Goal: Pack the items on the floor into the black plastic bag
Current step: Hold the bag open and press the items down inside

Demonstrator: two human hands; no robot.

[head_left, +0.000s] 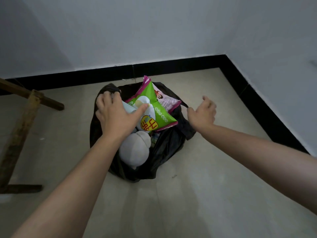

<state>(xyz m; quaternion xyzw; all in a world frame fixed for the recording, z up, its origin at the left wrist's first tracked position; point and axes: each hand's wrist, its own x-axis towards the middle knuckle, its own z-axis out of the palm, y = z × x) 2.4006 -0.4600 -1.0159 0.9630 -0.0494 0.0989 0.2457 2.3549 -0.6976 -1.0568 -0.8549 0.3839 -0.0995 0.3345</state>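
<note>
The black plastic bag (164, 152) stands open on the floor in the corner of the room. Inside it lie a green snack packet (159, 110), a pink packet (167, 100) behind that, and a grey plush toy (135, 150) toward me. My left hand (113, 114) rests on the bag's left handle, thumb stretched over the green packet and a pale item under it. My right hand (204, 111) pinches the bag's right handle (186, 105) and pulls it out to the right.
A wooden frame (22, 121) with a rusty-looking leg stands on the floor to the left. Black skirting (171, 66) runs along two white walls that meet at the back right. Pale floor tiles (188, 194) lie between me and the bag.
</note>
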